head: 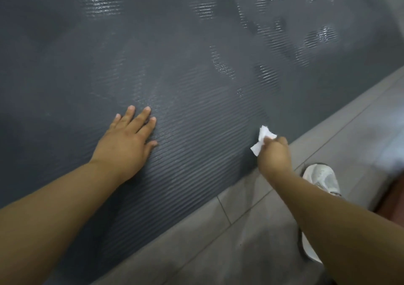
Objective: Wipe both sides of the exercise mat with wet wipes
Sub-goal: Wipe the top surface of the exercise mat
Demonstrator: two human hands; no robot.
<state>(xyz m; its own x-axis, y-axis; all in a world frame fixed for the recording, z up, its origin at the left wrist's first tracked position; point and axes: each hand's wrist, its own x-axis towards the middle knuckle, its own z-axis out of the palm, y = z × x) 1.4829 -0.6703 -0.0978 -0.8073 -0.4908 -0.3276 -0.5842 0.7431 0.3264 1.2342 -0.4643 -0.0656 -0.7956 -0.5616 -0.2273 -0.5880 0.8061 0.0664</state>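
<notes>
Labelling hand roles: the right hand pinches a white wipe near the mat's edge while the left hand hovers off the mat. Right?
No: the head view shows the left hand resting flat on the mat, not hovering. The right hand does pinch the white wipe near its edge.

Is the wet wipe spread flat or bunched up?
Bunched up. The wet wipe is crumpled in the right hand, white folds poking out past it.

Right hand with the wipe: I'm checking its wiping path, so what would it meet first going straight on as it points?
Only the exercise mat: the right hand, gripping the wet wipe, points away across it toward wet streaks. The left hand rests well aside; nothing else shows there.
</notes>
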